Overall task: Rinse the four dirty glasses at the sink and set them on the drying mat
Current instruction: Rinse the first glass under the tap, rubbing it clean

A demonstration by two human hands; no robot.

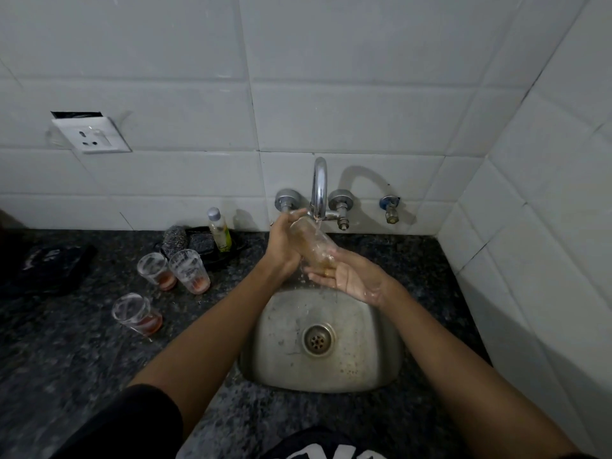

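Observation:
A clear glass (313, 245) is tilted under the running tap (319, 190), above the back of the steel sink (364, 326). My left hand (281, 248) grips its upper part from the left. My right hand (351, 276) cups its lower end from below, palm up, fingers around the base. Water runs over the glass and my fingers. Three dirty glasses with reddish dregs stand on the counter to the left: two close together (155, 271) (190, 271) and one nearer to me (135, 314). A dark mat (43, 270) lies at the far left.
A small bottle (220, 230), a steel scrubber (175, 238) and a dark sponge sit behind the glasses by the wall. A wall socket (91, 134) is up left. The tiled side wall closes in on the right. The counter is speckled dark stone.

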